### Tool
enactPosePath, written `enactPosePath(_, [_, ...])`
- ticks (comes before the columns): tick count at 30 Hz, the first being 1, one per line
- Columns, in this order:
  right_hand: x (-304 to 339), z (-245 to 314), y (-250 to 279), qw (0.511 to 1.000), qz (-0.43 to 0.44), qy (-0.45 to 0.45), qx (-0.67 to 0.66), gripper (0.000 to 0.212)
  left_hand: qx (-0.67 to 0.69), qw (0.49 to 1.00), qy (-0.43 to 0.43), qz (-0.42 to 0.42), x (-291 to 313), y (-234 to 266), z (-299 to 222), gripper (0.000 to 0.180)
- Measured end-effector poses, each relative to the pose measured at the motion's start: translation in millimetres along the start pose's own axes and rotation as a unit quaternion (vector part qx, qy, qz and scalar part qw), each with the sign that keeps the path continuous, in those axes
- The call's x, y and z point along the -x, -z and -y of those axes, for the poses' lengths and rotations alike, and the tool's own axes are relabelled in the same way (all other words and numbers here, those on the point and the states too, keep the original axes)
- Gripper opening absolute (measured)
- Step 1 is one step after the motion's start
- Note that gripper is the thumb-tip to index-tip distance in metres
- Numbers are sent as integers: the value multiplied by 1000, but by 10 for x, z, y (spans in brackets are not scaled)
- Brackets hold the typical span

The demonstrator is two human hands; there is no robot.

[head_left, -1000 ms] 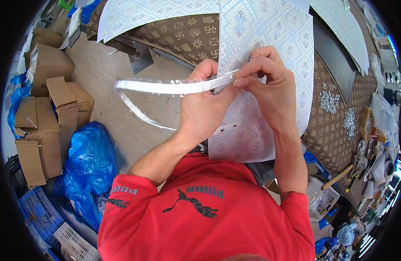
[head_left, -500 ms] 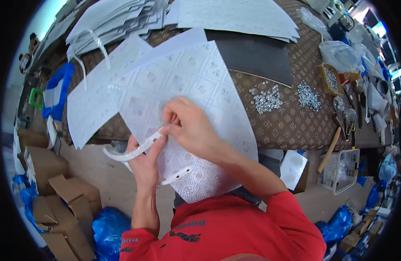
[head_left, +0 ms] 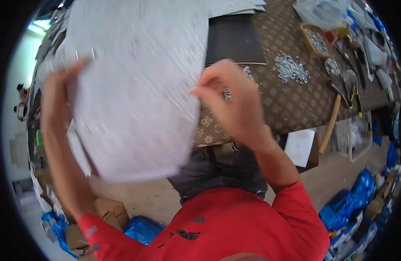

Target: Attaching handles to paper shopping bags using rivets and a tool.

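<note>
A large white sheet with a faint square pattern (head_left: 135, 108) is raised in front of me, smeared by motion. At its upper left edge my left hand (head_left: 61, 87) is closed, its fingers partly hidden and blurred. A shiny whitish strip (head_left: 85, 55) shows by those fingertips. Thumb and curled fingers of my right hand (head_left: 237, 102) pinch the sheet's right edge. Small silvery metal pieces (head_left: 226, 94) show through the gap in that hand; whether they lie in it or on the table, I cannot tell. Below my left wrist a white strip (head_left: 78, 148) hangs beside the sheet.
On the brown patterned table (head_left: 292, 102) lie a dark board (head_left: 235, 39) and a pile of silvery pieces (head_left: 292, 68). Further right are a small box of such pieces (head_left: 315, 41), a wooden-handled hammer (head_left: 331, 124) and clear plastic bags (head_left: 324, 13). Cardboard boxes (head_left: 111, 211) stand lower left.
The sheet has been lifted and turned upright. My left hand has moved up and left, my right hand right to the sheet's edge. The head view has shifted right.
</note>
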State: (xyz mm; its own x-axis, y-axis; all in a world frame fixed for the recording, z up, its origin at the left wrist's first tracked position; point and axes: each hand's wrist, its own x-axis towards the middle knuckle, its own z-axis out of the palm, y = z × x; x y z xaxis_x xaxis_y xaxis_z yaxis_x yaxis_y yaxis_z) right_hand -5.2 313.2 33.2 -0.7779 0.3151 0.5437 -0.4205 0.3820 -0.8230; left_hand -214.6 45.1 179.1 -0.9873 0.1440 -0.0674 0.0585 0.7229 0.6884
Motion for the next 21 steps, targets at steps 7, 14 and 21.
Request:
enactPosePath(7, [413,-380,1217,936,-145,-235,220,12,87,959,-259,-81,-1995,-487,-1344,43])
enactPosePath(14, [563,-637,1378,891,-130,-204,385,15,-229,893,-330,-202,-1936,-74,242,49])
enactPosePath(21, [452,-747,1277,843,-103,-180,496,21,-432,901,28,-9,-1104,1295,3255,64])
